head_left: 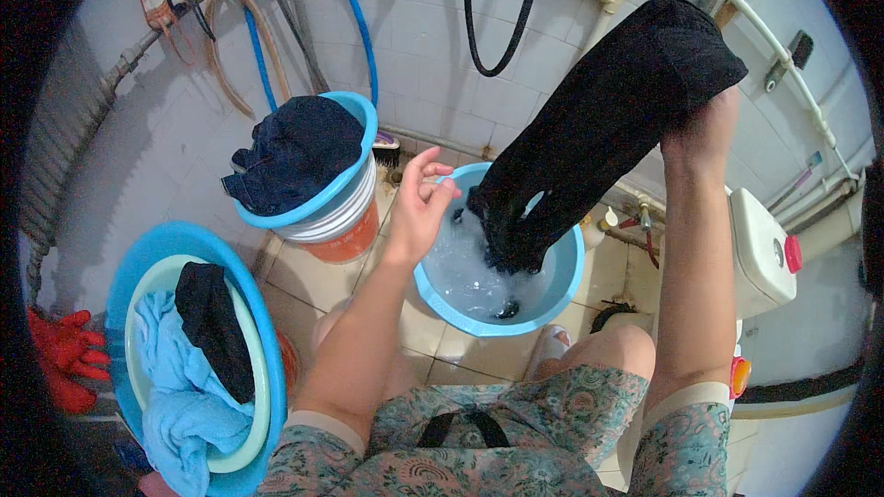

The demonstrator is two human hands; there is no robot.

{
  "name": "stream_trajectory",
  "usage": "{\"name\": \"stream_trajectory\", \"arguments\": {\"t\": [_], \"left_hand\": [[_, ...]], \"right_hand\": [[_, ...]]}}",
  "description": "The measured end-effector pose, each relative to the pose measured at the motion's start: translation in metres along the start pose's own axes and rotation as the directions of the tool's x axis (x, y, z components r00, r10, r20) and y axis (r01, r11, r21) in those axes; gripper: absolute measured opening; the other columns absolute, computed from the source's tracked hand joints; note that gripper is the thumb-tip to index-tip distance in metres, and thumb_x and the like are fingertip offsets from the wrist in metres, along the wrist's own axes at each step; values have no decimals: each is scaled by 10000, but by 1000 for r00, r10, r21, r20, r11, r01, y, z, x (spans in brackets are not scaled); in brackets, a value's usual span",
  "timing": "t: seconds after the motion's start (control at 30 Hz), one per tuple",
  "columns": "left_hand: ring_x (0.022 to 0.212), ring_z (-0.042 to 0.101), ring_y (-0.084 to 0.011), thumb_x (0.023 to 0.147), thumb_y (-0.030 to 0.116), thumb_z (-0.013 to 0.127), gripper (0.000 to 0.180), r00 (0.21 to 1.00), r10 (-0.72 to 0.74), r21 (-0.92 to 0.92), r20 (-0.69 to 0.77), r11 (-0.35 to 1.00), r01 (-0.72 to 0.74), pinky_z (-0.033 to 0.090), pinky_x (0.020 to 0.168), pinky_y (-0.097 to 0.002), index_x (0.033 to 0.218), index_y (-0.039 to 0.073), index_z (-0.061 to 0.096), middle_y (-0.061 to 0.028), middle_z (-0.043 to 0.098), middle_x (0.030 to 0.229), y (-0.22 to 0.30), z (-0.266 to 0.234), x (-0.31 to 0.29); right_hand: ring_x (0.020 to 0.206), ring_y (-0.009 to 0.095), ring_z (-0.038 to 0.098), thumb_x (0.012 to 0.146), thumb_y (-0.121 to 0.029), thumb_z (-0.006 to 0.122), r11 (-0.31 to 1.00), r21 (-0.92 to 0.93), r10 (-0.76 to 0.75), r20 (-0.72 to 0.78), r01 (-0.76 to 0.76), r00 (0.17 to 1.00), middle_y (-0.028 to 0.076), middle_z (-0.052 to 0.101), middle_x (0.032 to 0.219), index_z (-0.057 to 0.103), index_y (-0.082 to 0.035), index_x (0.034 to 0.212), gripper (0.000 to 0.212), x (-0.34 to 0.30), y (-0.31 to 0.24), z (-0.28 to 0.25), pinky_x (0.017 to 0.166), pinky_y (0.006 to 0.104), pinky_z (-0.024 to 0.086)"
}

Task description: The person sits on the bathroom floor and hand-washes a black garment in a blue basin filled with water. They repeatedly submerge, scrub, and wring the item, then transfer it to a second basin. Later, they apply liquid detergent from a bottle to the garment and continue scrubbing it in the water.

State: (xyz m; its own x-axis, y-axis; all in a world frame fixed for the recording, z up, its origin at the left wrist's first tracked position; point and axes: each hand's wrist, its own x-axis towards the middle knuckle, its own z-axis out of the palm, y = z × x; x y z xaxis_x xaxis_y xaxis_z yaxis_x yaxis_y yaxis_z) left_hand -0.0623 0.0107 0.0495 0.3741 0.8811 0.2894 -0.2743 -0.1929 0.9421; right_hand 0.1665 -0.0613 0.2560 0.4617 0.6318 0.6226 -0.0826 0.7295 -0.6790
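My right hand (704, 133) is raised high at the right and closed round one end of a pair of black trousers (608, 97). The wet cloth slants down to the left, and its lower end dips into cloudy, sudsy water in a light blue basin (573, 269) on the floor. Over the basin's left rim hovers my left hand (424, 207), fingers loosely bent and apart, with nothing in it. The trousers' far side and my right fingertips are hidden.
Left of the basin, dark blue jeans (299, 152) fill a blue basin on a bucket (336, 235). Nearer, a pale green basin (264, 387) holds a blue towel (180, 405) and black cloth. Red gloves (69, 359) hang far left; a white tank (760, 253) stands right.
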Motion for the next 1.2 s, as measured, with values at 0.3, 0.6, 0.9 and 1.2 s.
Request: {"name": "stream_trajectory", "arguments": {"t": [0.3, 0.6, 0.9, 1.2], "left_hand": [[780, 590, -141, 884, 123, 530, 408, 990, -128, -47, -54, 991, 126, 459, 689, -260, 1267, 72, 400, -72, 527, 1036, -5, -6, 7], [808, 583, -139, 892, 96, 496, 404, 982, -186, -25, 21, 982, 187, 456, 736, -262, 1277, 59, 379, -67, 527, 1042, -7, -2, 10], [773, 587, -133, 882, 50, 489, 398, 975, -216, 62, 53, 975, 213, 473, 715, -253, 1261, 23, 370, -78, 537, 1032, -5, 0, 22], [728, 604, -159, 863, 77, 495, 331, 987, -120, 280, 109, 956, 85, 482, 690, -281, 1189, 54, 447, -83, 595, 906, -11, 1, 11]], "right_hand": [[979, 360, 577, 639, -12, 564, 210, -973, 376, -10, -95, 927, 225, 603, 1012, 551, -37, 1128, 489, -83, 117, -34, 848, 379, 454], [1361, 386, 43, 687, -144, 612, -167, -947, 818, 21, 273, 575, 170, 95, 1473, 406, -310, 1323, 689, -223, 233, -99, 954, 724, 84], [1283, 337, 291, 738, -264, 597, -424, -666, 857, -77, 614, 509, 165, 409, 1318, 542, -200, 1202, 471, -311, 335, -167, 1001, 578, 255], [1125, 299, 508, 723, -301, 615, -239, -885, 971, -221, 399, 92, 151, 542, 1195, 562, -174, 1176, 474, -205, 256, -129, 960, 445, 393]]}}
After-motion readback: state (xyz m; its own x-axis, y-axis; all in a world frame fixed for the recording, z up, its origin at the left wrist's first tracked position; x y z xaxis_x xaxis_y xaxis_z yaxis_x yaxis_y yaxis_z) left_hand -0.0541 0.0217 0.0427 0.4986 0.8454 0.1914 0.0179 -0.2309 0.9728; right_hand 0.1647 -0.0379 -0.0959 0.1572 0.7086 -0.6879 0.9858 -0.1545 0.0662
